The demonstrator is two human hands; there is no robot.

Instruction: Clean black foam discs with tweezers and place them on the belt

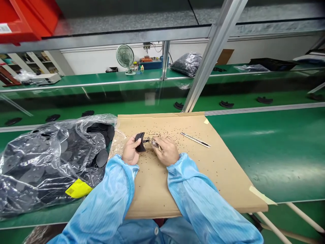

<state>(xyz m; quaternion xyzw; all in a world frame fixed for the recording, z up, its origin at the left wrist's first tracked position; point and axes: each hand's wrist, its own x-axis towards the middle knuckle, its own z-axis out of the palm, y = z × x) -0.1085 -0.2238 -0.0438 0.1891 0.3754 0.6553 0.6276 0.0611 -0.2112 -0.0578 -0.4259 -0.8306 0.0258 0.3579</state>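
Parts (141, 145) in left hand (130, 152): 1, black; tools (155, 144) in right hand (167, 151): 1.

- Bright, fairly even light, seemingly from above; shadows on the cardboard (152, 200) soft and faint;
- a pale glare streak on the green table (274, 159), past the cardboard's right edge; white glints over the clear plastic bag (50, 159) by its left edge;
- the black curved piece (139, 144) in the left hand (130, 152) reads dark, with little detail;
- the fan (125, 56) beyond the far edge slightly soft; wide-angle stretch toward the frame's sides, the upper right corner darkened.
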